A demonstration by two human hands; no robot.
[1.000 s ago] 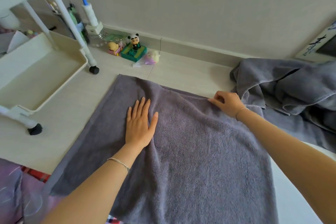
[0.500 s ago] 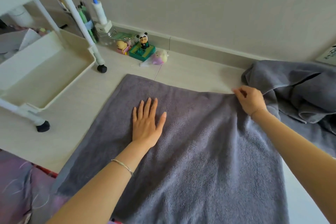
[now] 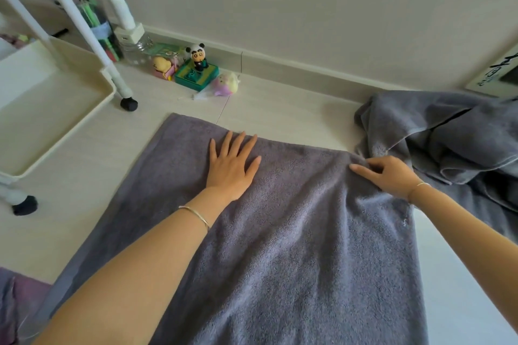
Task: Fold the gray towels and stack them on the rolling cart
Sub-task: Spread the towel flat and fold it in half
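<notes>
Left hand (image 3: 229,169) slid forward, flat on the gray towel (image 3: 297,255). Right hand (image 3: 391,176) pinched its far corner. Smoothed, ready for folding.

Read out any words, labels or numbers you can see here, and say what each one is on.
Nothing reads clearly.
White board at the right edge: bold black characters, cut off and blurred, unreadable.
Green box under the panda figure: pale marks, too small to read.
</notes>
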